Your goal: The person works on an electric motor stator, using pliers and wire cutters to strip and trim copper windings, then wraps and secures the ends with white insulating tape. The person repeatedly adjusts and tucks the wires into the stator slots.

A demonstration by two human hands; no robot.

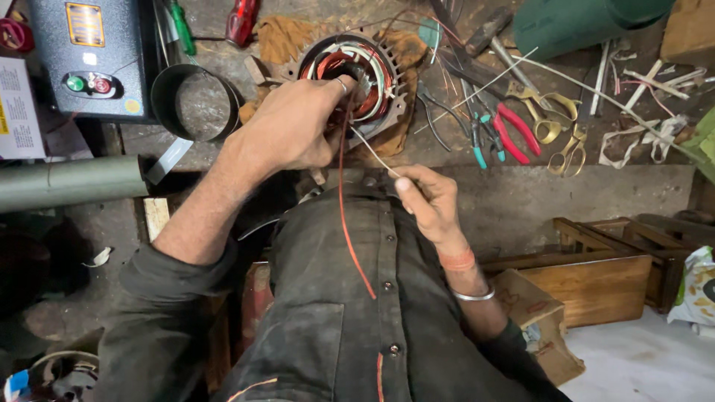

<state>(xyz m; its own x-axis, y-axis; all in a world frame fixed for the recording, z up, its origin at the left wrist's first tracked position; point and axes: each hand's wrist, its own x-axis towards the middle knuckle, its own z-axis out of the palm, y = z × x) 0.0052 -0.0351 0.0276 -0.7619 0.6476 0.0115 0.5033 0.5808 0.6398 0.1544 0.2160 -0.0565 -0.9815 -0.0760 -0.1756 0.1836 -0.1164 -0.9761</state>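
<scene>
Cluttered workshop table (477,201), grey and dirty, seen from above w/ the person's dark shirt (335,298) filling the bottom centre. Motor housing (356,78), round metal w/ copper and coloured windings inside, sits on a brown rag (287,37) near the top middle of the table.

Left hand (294,126) lies over the near edge of the motor housing; fingers curled and pressed together at the windings, a ring on one finger. Exactly what they grip is hidden by the hand itself. Right hand (428,201) is lower, close to the shirt, fingers pinching a thin white wire (372,155) that runs tight up to the motor housing. Wrist has an orange thread band and a metal bangle. Red wire (346,216) hangs from the left hand down across the shirt.

Right of the motor: red-handled pliers (514,130), blue-handled cutters (477,141), brass-coloured scissors (555,130), loose white strips. Green tube (581,22) at top right. Left side: metal ring (195,100) just beside the motor, dark control box (89,56) w/ green and red buttons, grey pipe (71,182). Wooden boxes (596,283) low right, off the table.
</scene>
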